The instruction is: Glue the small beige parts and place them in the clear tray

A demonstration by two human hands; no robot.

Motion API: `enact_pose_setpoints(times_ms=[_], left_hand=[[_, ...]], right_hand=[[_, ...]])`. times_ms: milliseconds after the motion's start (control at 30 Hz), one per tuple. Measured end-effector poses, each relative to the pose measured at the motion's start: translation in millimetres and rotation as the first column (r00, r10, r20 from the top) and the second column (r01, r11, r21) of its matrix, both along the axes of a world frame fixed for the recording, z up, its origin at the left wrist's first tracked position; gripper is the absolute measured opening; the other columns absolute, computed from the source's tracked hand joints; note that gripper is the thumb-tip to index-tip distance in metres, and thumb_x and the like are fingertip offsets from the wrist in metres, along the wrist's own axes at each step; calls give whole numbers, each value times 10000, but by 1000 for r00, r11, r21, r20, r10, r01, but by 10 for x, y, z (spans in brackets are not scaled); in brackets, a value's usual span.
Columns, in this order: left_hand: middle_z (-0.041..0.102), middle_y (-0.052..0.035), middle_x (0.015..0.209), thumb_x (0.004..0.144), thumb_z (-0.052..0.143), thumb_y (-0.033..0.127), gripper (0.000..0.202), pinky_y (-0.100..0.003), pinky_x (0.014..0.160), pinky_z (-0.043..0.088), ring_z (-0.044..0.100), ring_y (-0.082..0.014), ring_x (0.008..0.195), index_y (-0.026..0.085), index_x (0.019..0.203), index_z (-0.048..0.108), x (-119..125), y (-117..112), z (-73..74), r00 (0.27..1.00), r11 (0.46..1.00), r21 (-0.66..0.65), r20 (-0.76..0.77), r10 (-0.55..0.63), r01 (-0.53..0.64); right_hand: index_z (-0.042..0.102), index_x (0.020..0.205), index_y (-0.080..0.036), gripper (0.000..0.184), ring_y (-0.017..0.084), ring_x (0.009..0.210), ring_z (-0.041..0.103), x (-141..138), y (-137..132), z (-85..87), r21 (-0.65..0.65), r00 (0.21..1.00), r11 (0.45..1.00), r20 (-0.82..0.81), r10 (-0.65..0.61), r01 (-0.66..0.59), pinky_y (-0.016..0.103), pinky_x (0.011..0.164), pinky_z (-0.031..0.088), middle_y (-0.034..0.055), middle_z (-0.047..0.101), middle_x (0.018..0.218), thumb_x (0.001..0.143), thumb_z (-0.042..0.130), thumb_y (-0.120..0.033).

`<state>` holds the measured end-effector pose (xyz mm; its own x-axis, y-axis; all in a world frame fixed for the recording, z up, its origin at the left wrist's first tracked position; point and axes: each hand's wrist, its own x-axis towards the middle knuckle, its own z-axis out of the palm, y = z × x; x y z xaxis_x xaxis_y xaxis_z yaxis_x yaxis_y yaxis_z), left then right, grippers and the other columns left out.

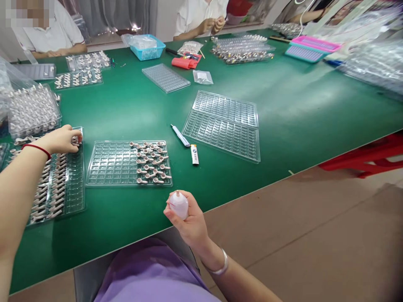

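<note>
My left hand (61,139) reaches over the far right corner of a clear tray (75,184) filled with rows of small pale parts (58,184). Its fingers are closed on one or more of these parts. Just above the table's front edge, my right hand (192,220) is wrapped round a small white squeeze bottle (179,205), its narrow tip pointing up. Between the hands lies a second clear tray (113,165). Small round-headed parts with short stems (153,162) sit in its right half, while the left half has bare pockets.
A lighter (194,154) and a slim pale tool (180,135) lie beyond my right hand. Clear trays (223,123) lie to their right. Stacked filled trays (33,109) stand at left. A blue basket (147,50) is at the back, where two people sit.
</note>
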<state>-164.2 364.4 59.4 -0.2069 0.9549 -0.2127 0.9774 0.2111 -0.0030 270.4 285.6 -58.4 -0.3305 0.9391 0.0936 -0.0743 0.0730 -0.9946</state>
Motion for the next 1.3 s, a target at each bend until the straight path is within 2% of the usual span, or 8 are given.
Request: enact_pose_setpoints(times_ms=[333, 667, 800, 933, 1033, 1100, 1200, 1300], left_hand=[[447, 38, 751, 656, 716, 150, 185, -222, 638, 356, 435, -133, 652, 173, 836, 685, 53, -23, 38, 997, 998, 1, -16, -70, 70], [476, 45, 743, 672, 679, 162, 117, -222, 661, 365, 451, -110, 667, 158, 787, 655, 8, -98, 99, 996, 989, 138, 56, -68, 60], [516, 28, 774, 682, 655, 202, 137, -255, 722, 417, 494, -118, 688, 159, 813, 647, 162, -171, 191, 992, 969, 245, 116, -54, 24], [576, -10, 884, 757, 598, 318, 171, -279, 716, 491, 562, -122, 678, 181, 858, 611, 654, -546, 180, 960, 943, 331, 258, -107, 17], [578, -18, 910, 785, 571, 339, 136, -275, 706, 511, 585, -136, 713, 213, 831, 598, 1147, -1019, 31, 925, 936, 348, 334, -180, 56], [567, -17, 895, 825, 532, 305, 91, -271, 686, 509, 588, -146, 730, 232, 835, 586, 1405, -1343, -105, 889, 954, 282, 403, -215, 103], [572, -23, 957, 861, 491, 284, 90, -286, 713, 525, 609, -150, 735, 248, 860, 573, 1581, -1719, -271, 883, 974, 211, 436, -172, 85], [581, -49, 1130, 868, 526, 335, 181, -321, 781, 541, 652, -189, 847, 284, 1021, 608, 1568, -1911, -325, 900, 977, 208, 418, -125, 39]], right_hand=[[561, 1020, -238, 372, 127, 627, 575, -11, 4, 40, 2, 1000, 1000, 22, -10, 10, 253, 552, 498, -3, 593, 815, 792, 747, -465], [568, 1020, -242, 368, 117, 608, 555, -13, 6, 40, -14, 1000, 1000, 17, -3, 3, 241, 545, 492, -11, 594, 801, 785, 753, -457], [572, 1018, -233, 367, 118, 609, 549, -11, 14, 59, 10, 999, 1000, 51, -12, 12, 243, 549, 496, -9, 598, 790, 786, 750, -454], [571, 1027, -235, 364, 118, 601, 535, -2, 10, 60, 31, 997, 999, 66, -26, 24, 235, 529, 483, -14, 601, 765, 785, 752, -437], [573, 1029, -233, 378, 123, 611, 540, 7, 1, 49, 43, 996, 998, 70, -48, 45, 244, 544, 491, -11, 614, 770, 777, 755, -450], [577, 1027, -230, 389, 127, 624, 546, 9, -4, 49, 45, 996, 998, 76, -54, 50, 253, 558, 497, -5, 623, 781, 775, 752, -469], [584, 1031, -227, 412, 129, 629, 545, 4, -9, 67, 43, 995, 998, 92, -47, 44, 252, 555, 493, -3, 623, 786, 765, 754, -491], [588, 1033, -228, 414, 128, 629, 544, -7, -15, 90, 39, 994, 998, 105, -43, 39, 245, 545, 488, -4, 622, 789, 763, 756, -493]])
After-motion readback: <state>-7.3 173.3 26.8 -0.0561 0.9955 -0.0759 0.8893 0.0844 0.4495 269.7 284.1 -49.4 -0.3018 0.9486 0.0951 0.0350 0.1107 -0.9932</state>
